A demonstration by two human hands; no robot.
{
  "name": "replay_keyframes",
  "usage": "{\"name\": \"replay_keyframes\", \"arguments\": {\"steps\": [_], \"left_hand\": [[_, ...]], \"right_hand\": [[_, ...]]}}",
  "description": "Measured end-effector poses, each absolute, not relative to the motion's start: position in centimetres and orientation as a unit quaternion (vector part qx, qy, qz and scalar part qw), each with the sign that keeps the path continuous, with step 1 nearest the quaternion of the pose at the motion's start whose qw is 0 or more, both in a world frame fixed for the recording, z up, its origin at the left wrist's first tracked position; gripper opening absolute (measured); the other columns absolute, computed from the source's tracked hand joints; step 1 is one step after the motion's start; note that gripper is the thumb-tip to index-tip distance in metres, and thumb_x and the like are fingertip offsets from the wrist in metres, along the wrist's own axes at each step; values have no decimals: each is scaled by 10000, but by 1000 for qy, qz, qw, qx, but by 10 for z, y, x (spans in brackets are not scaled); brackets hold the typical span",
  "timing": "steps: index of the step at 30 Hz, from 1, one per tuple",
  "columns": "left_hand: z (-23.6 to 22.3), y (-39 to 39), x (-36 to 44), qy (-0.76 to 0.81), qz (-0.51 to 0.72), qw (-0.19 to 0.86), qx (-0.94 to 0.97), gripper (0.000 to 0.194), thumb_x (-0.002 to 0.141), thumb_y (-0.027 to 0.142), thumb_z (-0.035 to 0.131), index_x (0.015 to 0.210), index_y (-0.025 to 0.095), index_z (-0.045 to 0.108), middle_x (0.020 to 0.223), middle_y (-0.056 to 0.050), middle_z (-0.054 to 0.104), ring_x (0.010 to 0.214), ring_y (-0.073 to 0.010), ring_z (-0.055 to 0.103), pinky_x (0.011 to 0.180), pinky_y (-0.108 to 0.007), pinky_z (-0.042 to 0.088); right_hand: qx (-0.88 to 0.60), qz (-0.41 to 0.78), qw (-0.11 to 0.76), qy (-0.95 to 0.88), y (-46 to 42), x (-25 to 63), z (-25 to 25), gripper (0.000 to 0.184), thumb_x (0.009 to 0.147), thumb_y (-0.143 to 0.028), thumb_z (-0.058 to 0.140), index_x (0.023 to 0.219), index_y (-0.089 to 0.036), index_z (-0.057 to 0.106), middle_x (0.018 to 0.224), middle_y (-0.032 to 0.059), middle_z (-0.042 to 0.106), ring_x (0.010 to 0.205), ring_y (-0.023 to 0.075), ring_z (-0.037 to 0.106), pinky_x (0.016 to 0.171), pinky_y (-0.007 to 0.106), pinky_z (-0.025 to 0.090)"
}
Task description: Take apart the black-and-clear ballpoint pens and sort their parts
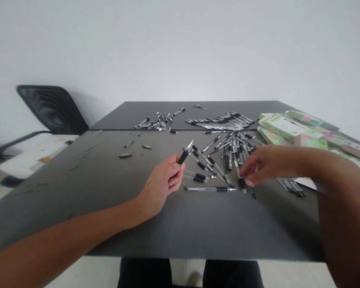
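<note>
My left hand point(165, 182) is closed around a pen point(186, 153) with a black grip, its silver tip pointing up and away to the right. Over the near end of a heap of pens point(236, 146), my right hand point(261, 164) has its fingers bent together on a pen point(241, 184) with a black end; motion blurs it slightly. Between the hands lie several loose clear pens with black grips point(210, 164). One pen point(210, 189) rests crosswise in front of them.
Neatly lined pens point(223, 121) lie farther back, left of which is a pile of short pen parts point(160, 122). A few small pieces point(125, 155) are scattered on the left of the dark table point(168, 236). Green and pink boxes point(288, 126) lie right; a chair point(52, 108) stands left.
</note>
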State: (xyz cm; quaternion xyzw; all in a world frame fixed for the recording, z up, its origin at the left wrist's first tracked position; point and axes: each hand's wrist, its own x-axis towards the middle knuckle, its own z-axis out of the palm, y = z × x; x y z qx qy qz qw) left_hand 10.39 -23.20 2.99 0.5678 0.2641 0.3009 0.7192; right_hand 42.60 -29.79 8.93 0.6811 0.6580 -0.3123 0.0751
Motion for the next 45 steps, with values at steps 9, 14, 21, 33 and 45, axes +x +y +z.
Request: {"name": "replay_keyframes", "arguments": {"steps": [9, 14, 21, 33, 45], "left_hand": [[28, -234, 105, 244, 343, 675, 606, 421, 854, 541, 677, 668, 228, 467, 492, 111, 300, 405, -62, 211, 416, -203, 186], [30, -234, 105, 246, 350, 675, 602, 435, 852, 539, 697, 654, 226, 468, 490, 109, 302, 406, -62, 217, 409, -197, 195], [34, -237, 106, 257, 353, 674, 596, 406, 816, 515, 685, 634, 230, 461, 480, 112, 303, 410, -57, 214, 405, -192, 189], [23, -233, 104, 239, 343, 677, 605, 350, 880, 447, 631, 670, 222, 463, 523, 103, 303, 442, -67, 218, 412, -191, 204], [31, -236, 105, 261, 341, 672, 604, 398, 842, 506, 668, 652, 229, 456, 493, 106, 297, 419, -63, 215, 408, -197, 187]], "right_hand": [[710, -397, 78, 576, -317, 438, 94, 266, 732, -393, 794, 853, -173, 881, 798, 99, 818, 814, 295, 760, 716, 352, 548], [708, -389, 132, 574, -309, 428, 85, 279, 730, -454, 808, 826, -195, 850, 777, 73, 806, 758, 266, 740, 683, 343, 535], [728, -295, 165, 596, -305, 409, 93, 478, 701, -476, 843, 1087, -196, 810, 990, 76, 820, 948, 318, 746, 742, 357, 489], [715, -314, 146, 607, -303, 398, 92, 504, 712, -404, 841, 1170, -203, 778, 1078, 78, 816, 1011, 322, 756, 789, 353, 499], [713, -302, 176, 608, -304, 388, 96, 475, 743, -400, 805, 1162, -177, 795, 1101, 118, 817, 1010, 335, 747, 763, 354, 499]]}}
